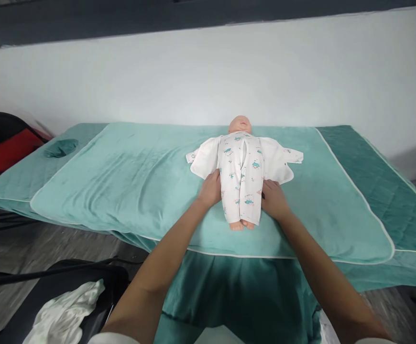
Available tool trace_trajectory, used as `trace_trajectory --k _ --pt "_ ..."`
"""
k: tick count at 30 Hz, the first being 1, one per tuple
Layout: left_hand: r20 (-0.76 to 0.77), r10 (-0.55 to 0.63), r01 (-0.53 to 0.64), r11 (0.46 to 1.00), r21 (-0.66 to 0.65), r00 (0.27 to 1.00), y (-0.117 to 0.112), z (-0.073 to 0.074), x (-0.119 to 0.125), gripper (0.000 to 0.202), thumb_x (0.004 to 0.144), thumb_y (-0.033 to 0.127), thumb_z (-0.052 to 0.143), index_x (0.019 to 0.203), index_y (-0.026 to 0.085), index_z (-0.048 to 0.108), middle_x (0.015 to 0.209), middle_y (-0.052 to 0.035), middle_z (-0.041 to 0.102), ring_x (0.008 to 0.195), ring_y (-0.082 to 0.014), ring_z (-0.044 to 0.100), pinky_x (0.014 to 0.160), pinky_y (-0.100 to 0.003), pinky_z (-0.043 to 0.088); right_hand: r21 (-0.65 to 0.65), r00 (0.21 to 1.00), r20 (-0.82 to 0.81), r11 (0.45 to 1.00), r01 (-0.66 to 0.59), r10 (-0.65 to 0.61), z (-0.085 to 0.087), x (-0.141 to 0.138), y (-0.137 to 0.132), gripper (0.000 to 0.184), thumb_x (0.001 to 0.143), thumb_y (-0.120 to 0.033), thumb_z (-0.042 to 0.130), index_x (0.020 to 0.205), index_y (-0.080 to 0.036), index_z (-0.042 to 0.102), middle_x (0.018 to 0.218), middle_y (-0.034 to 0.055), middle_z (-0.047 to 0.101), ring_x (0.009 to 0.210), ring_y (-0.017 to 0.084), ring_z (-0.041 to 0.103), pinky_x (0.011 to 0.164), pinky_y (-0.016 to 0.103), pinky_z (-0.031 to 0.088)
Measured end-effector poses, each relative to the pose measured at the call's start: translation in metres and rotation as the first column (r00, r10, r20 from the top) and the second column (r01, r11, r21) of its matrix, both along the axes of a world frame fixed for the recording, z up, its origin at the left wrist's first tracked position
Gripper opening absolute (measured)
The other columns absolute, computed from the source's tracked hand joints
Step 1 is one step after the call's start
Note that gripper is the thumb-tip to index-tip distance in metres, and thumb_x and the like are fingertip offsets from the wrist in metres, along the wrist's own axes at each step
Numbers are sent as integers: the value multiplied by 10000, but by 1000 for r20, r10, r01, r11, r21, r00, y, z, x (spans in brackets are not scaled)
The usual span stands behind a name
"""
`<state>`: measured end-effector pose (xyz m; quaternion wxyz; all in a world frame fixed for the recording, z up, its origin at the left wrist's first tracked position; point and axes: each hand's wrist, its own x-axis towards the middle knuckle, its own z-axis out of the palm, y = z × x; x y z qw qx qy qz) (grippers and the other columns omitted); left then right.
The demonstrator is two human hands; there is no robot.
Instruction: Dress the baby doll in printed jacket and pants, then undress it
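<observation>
A baby doll (241,124) lies on its back on the green bed, its head toward the wall and its bare feet (242,224) toward me. White printed baby trousers (242,177) cover its legs and reach up over its torso. Beneath it, a white baby shirt (276,160) is spread wide with both sleeves out. At the trousers' left side, my left hand (211,188) is closed on the cloth, its fingertips partly hidden. My right hand (274,198) has curled fingers against the right edge of the trousers.
A green cover (122,177) with white piping lies over the bed, which has a face hole (60,148) at its left end. White crumpled cloth (66,313) rests on a black chair (17,306) at lower left. Behind the bed stands a white wall (158,81).
</observation>
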<state>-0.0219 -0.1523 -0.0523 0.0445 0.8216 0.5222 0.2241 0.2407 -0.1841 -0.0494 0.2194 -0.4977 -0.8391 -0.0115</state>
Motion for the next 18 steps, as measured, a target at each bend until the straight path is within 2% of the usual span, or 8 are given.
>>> trace_trajectory --k 3,7,13,18 --pt "8 25 -25 1000 0 1000 -1 1 1 354 902 264 586 1237 150 615 1211 -178 625 1072 -320 633 963 -441 521 13 1000 26 1000 16 -16 2 -3 -1 238 916 -240 568 1115 -138 648 1094 138 668 1042 295 550 908 394 386" --pt "5 44 -44 999 5 999 1 -1 1 361 915 302 579 1246 162 613 1210 -165 633 1056 -313 639 939 -438 534 34 995 68 997 69 -71 3 -8 0 244 959 -244 527 1139 -129 645 1099 147 658 1049 301 535 906 397 379" --pt "3 49 -50 998 23 999 3 -5 1 476 914 349 591 1356 176 560 1296 -170 620 1137 -333 634 979 -449 539 46 994 49 994 97 -100 2 -11 5 149 936 -175 528 987 -161 667 995 121 653 977 279 528 836 370 366" --pt "25 31 -32 998 49 999 4 -7 -1 500 909 342 598 1374 166 545 1313 -182 612 1160 -338 632 986 -448 536 69 999 -43 997 21 -19 0 -7 6 129 935 -222 537 870 -182 641 899 97 633 884 252 509 776 356 350"
